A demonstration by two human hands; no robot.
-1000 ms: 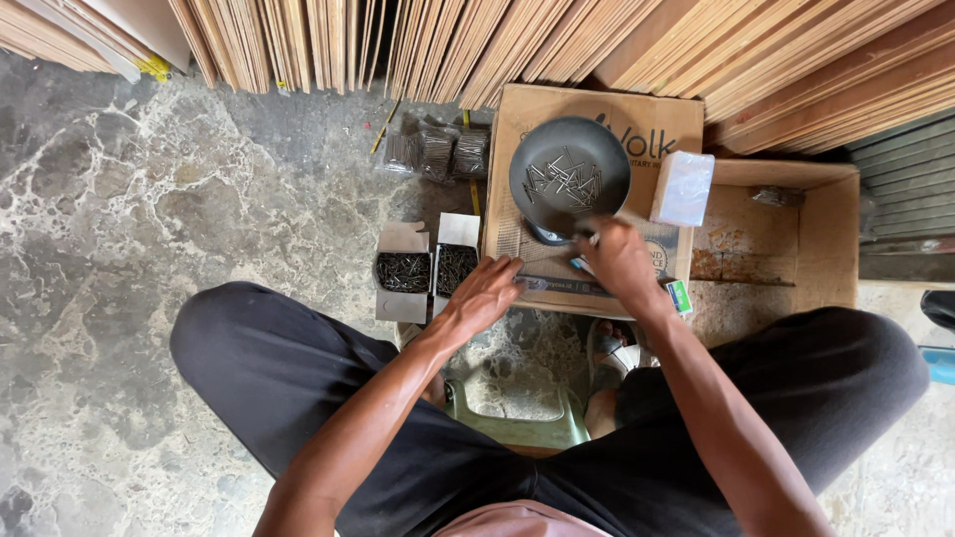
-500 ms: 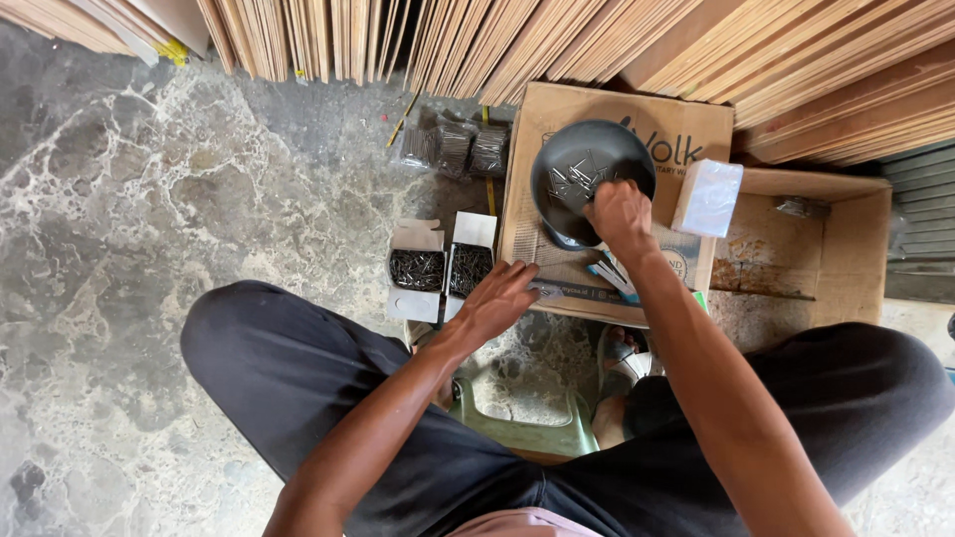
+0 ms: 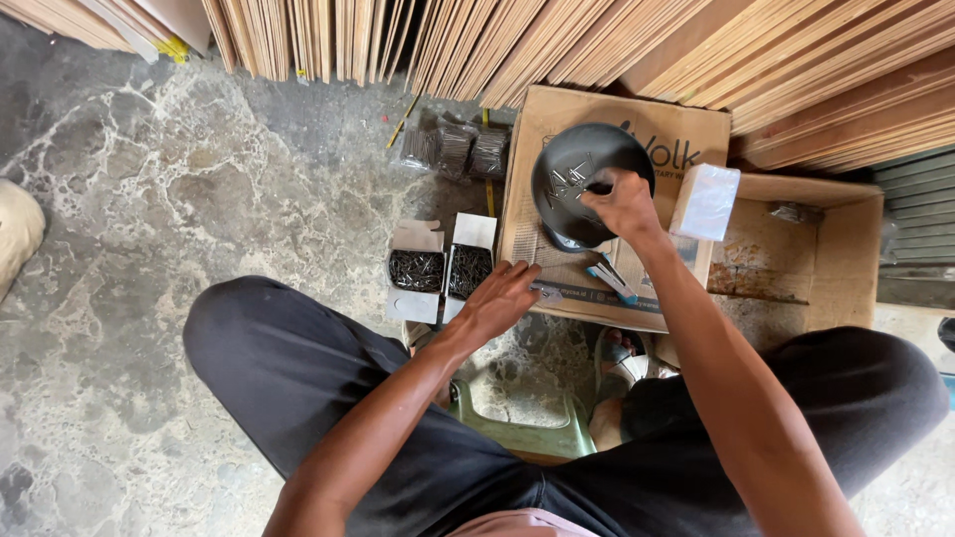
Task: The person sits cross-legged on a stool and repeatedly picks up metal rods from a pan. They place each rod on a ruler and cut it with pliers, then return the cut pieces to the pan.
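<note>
A black round bowl [image 3: 577, 164] with a few small nails in it sits on a folded cardboard box flap [image 3: 686, 139]. My right hand [image 3: 625, 204] reaches into the bowl's near side, fingers pinched down at the nails; what they hold is hidden. My left hand [image 3: 502, 296] rests with spread fingers at the near edge of the cardboard, next to two small open boxes of dark nails [image 3: 443, 270]. A small blue tool [image 3: 609, 278] lies on the cardboard between my hands.
A white packet [image 3: 704, 202] stands at the rim of an open cardboard box [image 3: 846, 249]. Wooden boards [image 3: 517, 45] lean along the back. Bundles of nails [image 3: 453, 149] lie on the stone floor. A green stool [image 3: 517, 433] is under me.
My right hand has moved up from the cardboard's near edge into the bowl. My left hand stayed near the nail boxes. The camera view shifted slightly.
</note>
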